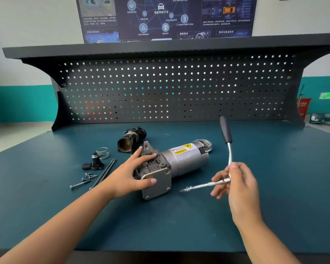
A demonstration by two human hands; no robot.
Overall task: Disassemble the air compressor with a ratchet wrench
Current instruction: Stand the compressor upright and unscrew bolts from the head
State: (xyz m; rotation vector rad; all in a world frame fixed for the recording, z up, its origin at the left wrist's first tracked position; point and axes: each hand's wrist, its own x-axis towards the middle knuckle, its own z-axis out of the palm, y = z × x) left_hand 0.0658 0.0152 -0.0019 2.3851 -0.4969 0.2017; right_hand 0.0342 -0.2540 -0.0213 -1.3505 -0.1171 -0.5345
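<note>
Your left hand (130, 174) curls over the cast end of the air compressor (181, 161), which lies on its side at the centre of the frame. Right of centre, your right hand (238, 185) pinches the ratchet wrench (229, 155) at its head, with the handle pointing up.

A left hand (130, 174) grips the air compressor (171, 166) on the bench (46, 206) while the right hand (234, 183) holds a ratchet wrench (226, 138), handle up.

The left hand (130, 175) covers part of the compressor (183, 161); the top edge crops the poster (166, 16).
</note>
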